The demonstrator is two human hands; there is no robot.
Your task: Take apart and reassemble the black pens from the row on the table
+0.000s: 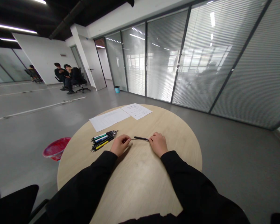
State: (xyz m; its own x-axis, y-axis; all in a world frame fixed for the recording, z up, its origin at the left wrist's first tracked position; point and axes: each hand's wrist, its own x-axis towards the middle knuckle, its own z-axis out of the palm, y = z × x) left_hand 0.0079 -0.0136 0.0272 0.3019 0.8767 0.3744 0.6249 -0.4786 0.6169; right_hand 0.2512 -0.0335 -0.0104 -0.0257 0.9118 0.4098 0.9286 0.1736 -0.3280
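Above the middle of the round surface (140, 183), your left hand (120, 145) and right hand (158, 144) sit close together, both busy with one black pen (141, 138). That pen lies between them, just beside a thin metal rod (137, 139) that runs from your left fingers (126, 140) toward your right hand. Your left fingers look closed on the rod's end, and your right fingers (152, 137) look closed on the pen's far end, though you cannot tell exactly how either pinch sits at this size. Both hands are taken up by this one pen, so neither is free for anything else. Just beside your left hand lies a bundle of pens (104, 140), with green, white and yellow trim showing. Two sheets of paper (109, 119) lie toward the far edge of the surface. Off to the left, a red bucket (56, 148) stands on the floor near the surface. Farther back, two people (66, 76) sit in office chairs, and a blue bin (117, 89) stands by a glass partition (163, 56).
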